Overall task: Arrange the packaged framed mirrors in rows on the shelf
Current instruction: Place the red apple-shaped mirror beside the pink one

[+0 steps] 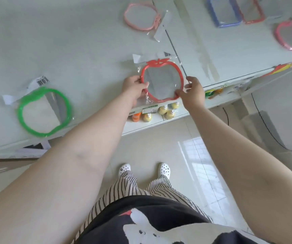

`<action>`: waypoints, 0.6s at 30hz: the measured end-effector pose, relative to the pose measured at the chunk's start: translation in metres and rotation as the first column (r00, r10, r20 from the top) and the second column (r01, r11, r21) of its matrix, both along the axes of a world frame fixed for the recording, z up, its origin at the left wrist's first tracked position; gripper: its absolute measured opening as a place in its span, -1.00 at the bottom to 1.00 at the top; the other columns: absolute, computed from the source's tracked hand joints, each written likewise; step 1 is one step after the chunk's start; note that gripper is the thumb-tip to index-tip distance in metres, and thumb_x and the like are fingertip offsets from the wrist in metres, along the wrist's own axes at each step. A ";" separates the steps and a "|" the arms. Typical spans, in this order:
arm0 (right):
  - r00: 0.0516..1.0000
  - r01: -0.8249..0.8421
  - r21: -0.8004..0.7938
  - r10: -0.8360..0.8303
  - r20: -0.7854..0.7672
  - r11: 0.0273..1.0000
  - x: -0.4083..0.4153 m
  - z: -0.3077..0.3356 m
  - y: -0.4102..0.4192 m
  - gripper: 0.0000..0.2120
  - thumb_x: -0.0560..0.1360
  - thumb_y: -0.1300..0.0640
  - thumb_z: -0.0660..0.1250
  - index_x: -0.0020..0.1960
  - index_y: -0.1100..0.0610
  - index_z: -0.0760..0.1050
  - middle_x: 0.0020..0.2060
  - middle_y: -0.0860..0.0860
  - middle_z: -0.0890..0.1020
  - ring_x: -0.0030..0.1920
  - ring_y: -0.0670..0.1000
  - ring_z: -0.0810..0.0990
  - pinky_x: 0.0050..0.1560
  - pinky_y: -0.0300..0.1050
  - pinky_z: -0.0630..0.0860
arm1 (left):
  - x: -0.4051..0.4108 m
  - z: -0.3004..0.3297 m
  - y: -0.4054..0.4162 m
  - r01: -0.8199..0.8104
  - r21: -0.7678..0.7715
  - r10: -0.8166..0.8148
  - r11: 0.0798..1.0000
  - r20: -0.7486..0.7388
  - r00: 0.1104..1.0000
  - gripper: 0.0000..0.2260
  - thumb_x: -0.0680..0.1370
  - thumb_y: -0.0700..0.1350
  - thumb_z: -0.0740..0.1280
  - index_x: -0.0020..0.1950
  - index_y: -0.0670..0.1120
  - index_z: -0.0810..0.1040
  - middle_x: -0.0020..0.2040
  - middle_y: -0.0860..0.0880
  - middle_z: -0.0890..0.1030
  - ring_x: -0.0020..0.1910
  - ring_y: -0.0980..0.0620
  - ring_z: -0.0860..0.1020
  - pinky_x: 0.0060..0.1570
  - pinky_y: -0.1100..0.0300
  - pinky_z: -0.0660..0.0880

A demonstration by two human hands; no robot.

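Observation:
A red apple-shaped framed mirror [161, 67] in a clear plastic bag lies at the front edge of the white shelf top [88, 50]. My left hand [133, 86] grips its left rim and my right hand [192, 92] grips its lower right rim. On the same surface lie a green apple-shaped mirror [43, 111] at the left and a pale pink one [141, 16] at the back. At the far right are a blue rectangular mirror [223, 12], a red rectangular one [251, 9] and a bright pink one [290, 36].
Under the shelf edge, a lower shelf holds yellow bottles [168, 110] and an orange bottle [136, 117]. Price tags and colourful stickers [214, 91] run along the shelf front. Tiled floor [159, 147] and my white shoes are below.

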State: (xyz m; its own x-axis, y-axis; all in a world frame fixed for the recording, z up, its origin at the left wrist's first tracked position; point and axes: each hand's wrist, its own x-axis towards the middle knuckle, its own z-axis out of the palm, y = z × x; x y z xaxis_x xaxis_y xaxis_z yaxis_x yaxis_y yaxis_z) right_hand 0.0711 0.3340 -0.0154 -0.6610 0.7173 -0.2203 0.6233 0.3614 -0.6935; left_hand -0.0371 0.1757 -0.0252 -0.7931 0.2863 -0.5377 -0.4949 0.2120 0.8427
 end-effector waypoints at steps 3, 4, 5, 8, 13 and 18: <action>0.978 0.193 -0.161 -0.203 -0.046 0.968 0.024 0.013 0.013 -0.53 0.44 0.12 0.41 0.31 0.13 0.40 -0.12 -0.01 0.58 -0.08 0.01 0.55 0.09 -0.06 0.53 | 0.015 0.012 0.025 0.033 0.101 -0.037 0.994 0.037 0.999 -0.75 0.51 -0.34 0.35 0.17 -0.20 0.52 -0.23 0.02 0.55 -0.24 0.10 0.52 -0.11 0.19 0.58; 0.959 0.248 -0.245 -0.273 -0.073 0.937 0.033 0.017 0.020 -0.62 0.45 0.18 0.40 0.24 0.15 0.44 -0.17 0.02 0.60 -0.14 0.04 0.58 0.10 0.00 0.58 | 0.022 0.016 0.036 0.057 0.128 -0.062 0.990 0.036 0.997 -0.75 0.51 -0.35 0.35 0.17 -0.20 0.52 -0.22 0.01 0.56 -0.23 0.09 0.53 -0.04 0.16 0.57; 0.936 0.290 -0.324 -0.337 -0.100 0.901 0.044 0.021 0.027 -0.69 0.46 0.24 0.39 0.18 0.16 0.47 -0.16 0.08 0.63 -0.21 0.06 0.60 0.08 0.04 0.61 | 0.029 0.019 0.047 0.080 0.145 -0.085 0.986 0.031 0.996 -0.74 0.50 -0.35 0.36 0.18 -0.21 0.52 -0.21 0.01 0.57 -0.22 0.08 0.54 -0.01 0.14 0.57; 0.872 0.372 -0.437 -0.470 -0.139 0.819 0.078 0.027 0.053 -0.66 0.46 0.31 0.40 0.22 0.25 0.50 -0.07 0.20 0.66 -0.31 0.01 0.63 0.03 -0.02 0.65 | 0.051 0.030 0.080 0.137 0.156 -0.139 0.978 -0.001 0.990 -0.74 0.48 -0.33 0.39 0.14 -0.15 0.54 -0.17 0.01 0.60 -0.22 0.07 0.58 -0.15 0.21 0.60; 0.794 0.443 -0.489 -0.582 -0.175 0.751 0.141 0.033 0.102 -0.67 0.43 0.33 0.42 0.19 0.30 0.51 -0.30 0.06 0.62 -0.39 -0.05 0.63 -0.12 -0.14 0.67 | 0.097 0.040 0.145 0.249 0.131 -0.244 0.960 -0.053 0.968 -0.76 0.52 -0.23 0.36 0.19 -0.14 0.55 -0.13 -0.04 0.58 -0.21 0.03 0.55 -0.17 0.21 0.60; 0.753 0.452 -0.521 -0.623 -0.211 0.724 0.214 0.032 0.164 -0.66 0.44 0.35 0.41 0.18 0.21 0.44 -0.15 0.13 0.62 -0.36 -0.04 0.63 -0.31 -0.25 0.61 | 0.162 0.037 0.217 0.298 0.111 -0.293 0.948 -0.060 0.954 -0.73 0.58 -0.23 0.27 0.26 -0.09 0.55 -0.12 -0.03 0.59 -0.19 0.02 0.54 -0.19 0.22 0.59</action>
State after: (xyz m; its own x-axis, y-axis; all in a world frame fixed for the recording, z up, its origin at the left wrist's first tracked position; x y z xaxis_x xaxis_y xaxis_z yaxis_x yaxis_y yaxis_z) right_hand 0.2846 0.4979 0.0161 -0.2787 0.8656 -0.4159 0.3022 -0.3320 -0.8936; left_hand 0.1244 0.3923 0.0114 -0.6844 0.5706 -0.4539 -0.3883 0.2417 0.8893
